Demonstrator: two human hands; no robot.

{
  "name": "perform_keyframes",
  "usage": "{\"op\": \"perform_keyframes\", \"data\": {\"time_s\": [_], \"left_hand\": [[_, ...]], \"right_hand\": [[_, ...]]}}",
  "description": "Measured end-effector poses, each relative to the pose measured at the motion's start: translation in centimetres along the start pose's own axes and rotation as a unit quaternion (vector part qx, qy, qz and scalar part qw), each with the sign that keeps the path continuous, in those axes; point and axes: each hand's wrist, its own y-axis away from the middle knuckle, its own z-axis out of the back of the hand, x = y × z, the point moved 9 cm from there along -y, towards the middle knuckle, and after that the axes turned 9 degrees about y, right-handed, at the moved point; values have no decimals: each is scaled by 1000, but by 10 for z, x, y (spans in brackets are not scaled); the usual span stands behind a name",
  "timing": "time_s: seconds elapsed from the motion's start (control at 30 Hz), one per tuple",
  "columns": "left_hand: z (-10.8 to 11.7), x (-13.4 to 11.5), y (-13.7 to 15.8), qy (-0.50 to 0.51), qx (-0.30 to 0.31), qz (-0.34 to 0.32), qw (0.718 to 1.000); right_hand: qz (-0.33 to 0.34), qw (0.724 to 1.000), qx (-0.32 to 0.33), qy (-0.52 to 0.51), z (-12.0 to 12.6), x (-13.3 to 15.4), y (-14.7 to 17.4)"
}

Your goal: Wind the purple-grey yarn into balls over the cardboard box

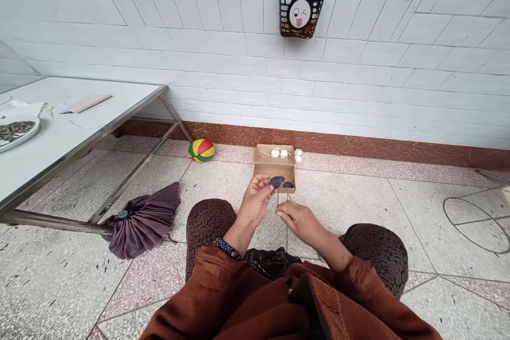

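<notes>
Between the thumb and fingers of my left hand (258,197) is a small dark purple ball of yarn (277,181). A thin dark strand runs down from it to my right hand (298,218), whose fingers are closed in a pinch on the yarn. Just beyond my hands, an open cardboard box (261,171) sits on the floor. Inside it lies a second dark ball (287,185), with another strand coming toward my right hand. White yarn balls (279,153) rest on the box's raised lid side, and more white balls (298,155) lie just right of it.
A striped ball (201,150) lies by the wall. At left, a folded purple umbrella (145,220) leans by a white table (99,117) bearing a round tray (19,133). A black basket (302,13) hangs above; a wire ring stand (476,218) is at right.
</notes>
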Motion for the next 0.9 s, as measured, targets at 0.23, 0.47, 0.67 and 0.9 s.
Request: {"op": "perform_keyframes", "data": {"time_s": [0.23, 0.47, 0.67, 0.9], "left_hand": [[-19, 4, 7, -244, 97, -37, 964], [-37, -4, 12, -179, 169, -9, 969], [-16, -9, 3, -250, 111, -69, 959], [-35, 0, 18, -332, 208, -53, 918]], "right_hand": [[49, 996, -33, 71, 59, 10, -22], [-52, 995, -75, -41, 35, -41, -28], [1, 1000, -1, 6, 3, -9, 5], [-31, 993, -112, -27, 55, -4, 0]]}}
